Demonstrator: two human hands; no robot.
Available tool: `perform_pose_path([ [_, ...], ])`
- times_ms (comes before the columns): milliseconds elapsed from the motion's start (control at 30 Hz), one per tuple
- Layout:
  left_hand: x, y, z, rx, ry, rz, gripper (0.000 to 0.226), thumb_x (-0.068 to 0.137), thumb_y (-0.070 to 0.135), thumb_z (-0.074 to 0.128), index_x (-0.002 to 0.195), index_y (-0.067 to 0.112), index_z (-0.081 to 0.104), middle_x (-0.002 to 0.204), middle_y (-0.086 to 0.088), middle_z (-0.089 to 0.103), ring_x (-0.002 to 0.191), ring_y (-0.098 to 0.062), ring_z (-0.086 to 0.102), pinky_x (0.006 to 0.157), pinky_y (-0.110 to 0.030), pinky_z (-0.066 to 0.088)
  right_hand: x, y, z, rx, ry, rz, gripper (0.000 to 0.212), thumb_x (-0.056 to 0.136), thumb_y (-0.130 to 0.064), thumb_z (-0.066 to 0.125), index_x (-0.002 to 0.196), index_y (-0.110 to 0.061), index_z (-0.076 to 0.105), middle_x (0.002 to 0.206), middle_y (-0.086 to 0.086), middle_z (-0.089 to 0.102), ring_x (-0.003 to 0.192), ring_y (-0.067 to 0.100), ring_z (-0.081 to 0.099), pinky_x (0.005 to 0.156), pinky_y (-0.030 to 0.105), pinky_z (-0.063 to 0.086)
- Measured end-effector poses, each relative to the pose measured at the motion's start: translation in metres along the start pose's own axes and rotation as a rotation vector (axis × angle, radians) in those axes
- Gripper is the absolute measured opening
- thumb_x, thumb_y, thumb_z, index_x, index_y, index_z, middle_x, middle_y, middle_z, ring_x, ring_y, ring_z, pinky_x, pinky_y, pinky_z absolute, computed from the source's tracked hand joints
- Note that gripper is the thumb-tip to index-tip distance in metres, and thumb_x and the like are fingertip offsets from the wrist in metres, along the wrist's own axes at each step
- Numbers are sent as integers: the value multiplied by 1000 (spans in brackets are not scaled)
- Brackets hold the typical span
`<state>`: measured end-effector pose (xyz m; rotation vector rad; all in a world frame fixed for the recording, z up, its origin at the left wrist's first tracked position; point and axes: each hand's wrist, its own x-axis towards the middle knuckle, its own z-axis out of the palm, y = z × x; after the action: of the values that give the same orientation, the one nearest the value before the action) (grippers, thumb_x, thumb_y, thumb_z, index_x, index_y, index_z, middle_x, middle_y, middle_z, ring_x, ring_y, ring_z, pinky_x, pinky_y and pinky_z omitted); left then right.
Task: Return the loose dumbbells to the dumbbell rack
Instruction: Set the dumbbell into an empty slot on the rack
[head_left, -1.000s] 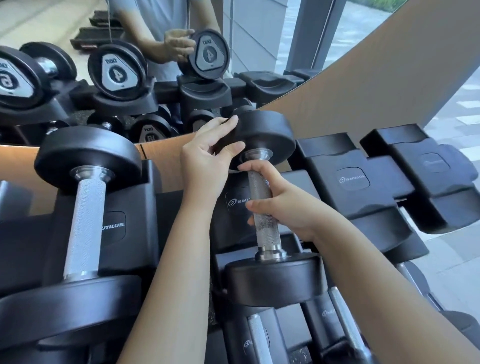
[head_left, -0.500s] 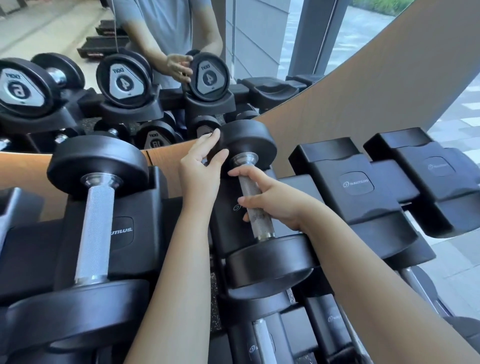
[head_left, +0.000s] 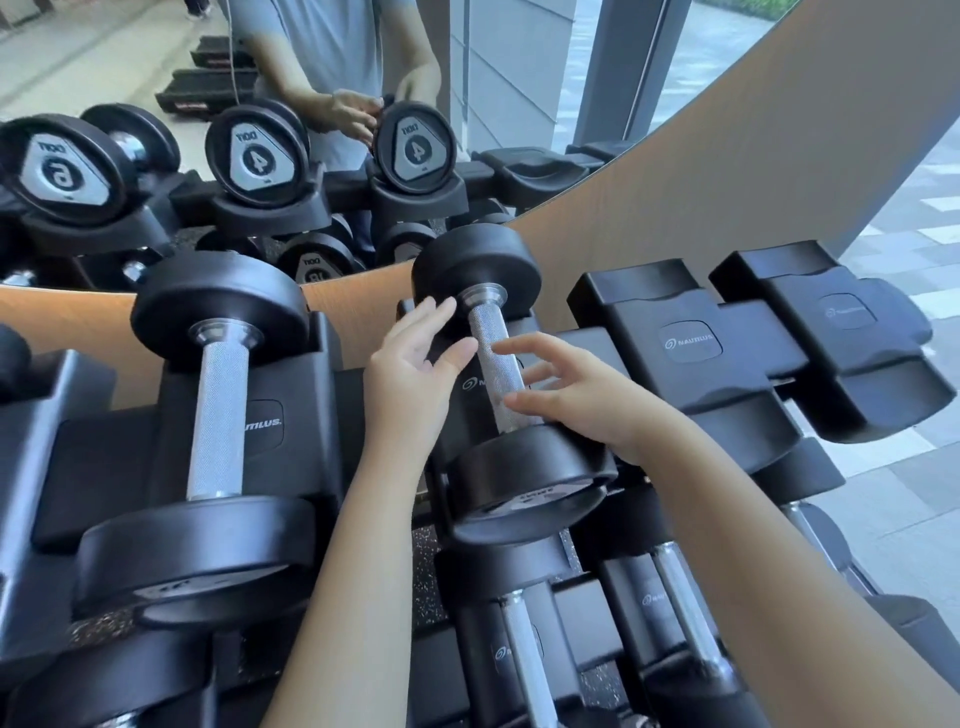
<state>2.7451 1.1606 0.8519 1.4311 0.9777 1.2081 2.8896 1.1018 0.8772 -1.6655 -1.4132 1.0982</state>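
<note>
Over on the left, a racked dumbbell (head_left: 218, 415) is lying across its saddle on the dumbbell rack (head_left: 306, 395), one head toward the mirror (head_left: 130, 62) and one toward the person, with the knurled handle bridging the gap. That seems to be how this rack is carrying every weight: heads cupped at both ends so nothing is rolling.

Just right of it, the left hand (head_left: 410, 374) is reaching in with its fingers straight and released, grasping nothing. Its fingertips are sitting at the underside of the far head of the loose dumbbell (head_left: 487, 330), though I cannot tell whether they are pressing or only brushing it. To my eye it is steadying that head in its cup.

The loose dumbbell is lying in the next saddle along, between the two hands and angled a little. Its far head is sitting up by the wooden frame (head_left: 675, 182) and its near head is hanging at the rack's front edge.

The right hand (head_left: 582, 405) is hovering over the handle from the right side, fingers spread and loosely curved, closing round nothing. Its heel is lying close against the near head, but I cannot make out whether it is touching. I am judging that the rack, not the hands, is bearing the weight.

Further right, two empty saddles (head_left: 691, 340) are standing open for more weights, and lower-tier dumbbells (head_left: 524, 665) are lying underneath.
</note>
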Motion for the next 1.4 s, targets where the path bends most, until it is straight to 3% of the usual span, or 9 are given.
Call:
perform_pose_path([
  [200,-56,8,-1,-59,-137,19,37,79,1,66,112,19,62,127,2,56,115,-5,54,100,-20,41,-44,10,0,77,92,-114,22,86,-19,61,103,-32,61,112,7,63,93,15,63,90,27,47],
  [333,-77,2,-2,120,-157,119,36,74,27,71,104,44,63,122,14,58,117,-4,53,104,-35,39,-59,20,0,37,116,-176,27,82,-20,65,99,-39,59,110,-11,63,107,4,57,98,33,43],
  [600,-96,3,-7,309,-156,175,44,76,11,71,115,27,59,117,13,57,112,5,50,102,-14,34,-71,40,-3,-54,122,-203,38,77,-31,70,108,-47,54,117,-4,57,112,8,51,96,22,39],
  [733,-100,1,-7,355,-155,228,48,76,6,71,120,19,58,113,15,55,105,20,44,96,-4,30,-72,44,-2,-126,143,-210,47,77,-24,72,118,-35,52,119,-2,55,114,10,49,97,13,33],
  [900,-103,0,-8,378,-157,226,53,77,4,69,121,28,52,108,21,50,101,22,42,90,-1,29,-71,43,1,-163,178,-221,44,77,-20,71,113,-36,51,118,0,55,110,15,49,95,13,32],
  [1067,-106,-3,-3,389,-94,252,52,77,-2,67,123,18,55,104,6,53,96,16,44,89,-2,30,-71,45,4,-137,188,-218,46,78,-20,69,107,-47,47,118,7,53,112,26,49,102,34,35],
  [1233,-104,1,-1,483,-116,246,49,77,-2,67,121,18,58,105,0,53,102,-16,50,91,-10,31,-73,44,7,-63,207,-185,41,65,-44,64,101,-57,50,115,14,53,103,36,54,96,50,42],
  [1300,-102,4,-2,522,-129,248,47,78,-1,66,120,18,59,107,-3,56,105,-23,51,91,-18,32,-73,45,7,10,175,-172,41,67,-37,66,103,-51,52,113,18,55,101,34,56,95,52,43],
  [1400,-100,10,1,583,-151,263,46,78,0,66,120,18,60,108,-7,57,105,-25,50,88,-15,29,-74,51,6,201,124,-162,39,75,-16,64,108,-34,54,111,16,59,101,23,58,97,49,45],
])
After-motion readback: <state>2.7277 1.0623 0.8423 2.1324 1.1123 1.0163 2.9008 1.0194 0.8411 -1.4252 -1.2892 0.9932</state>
